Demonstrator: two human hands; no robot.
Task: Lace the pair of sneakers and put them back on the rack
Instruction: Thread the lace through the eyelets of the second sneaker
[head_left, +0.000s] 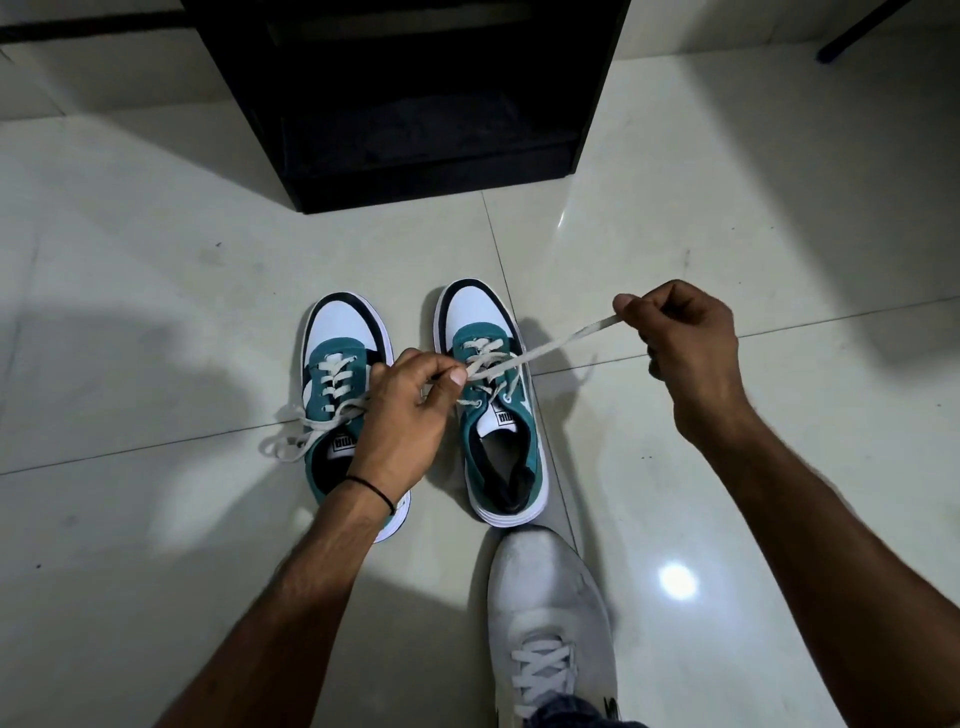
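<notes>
Closest in: grey-white worn shoe (550, 613) on a foot, toe just short of the heel of the right teal sneaker (475, 309). Beside it, the left teal sneaker (343, 327), both on the tiled floor (156, 270), toes toward the black rack (405, 104), well apart from it. Left hand (410, 405) low over the gap between the pair, hiding part of the left teal sneaker, thumb and forefinger pinching the white lace (550, 347) at the right teal sneaker's eyelets. Right hand (685, 343) off to the right, clear of both sneakers, fingers curled, pinching the lace's far end. Lace drawn straight from one hand to the other. Loose lace ends (296, 436) of the left teal sneaker trailing onto the floor. Thin black band (371, 488) round the left wrist.
</notes>
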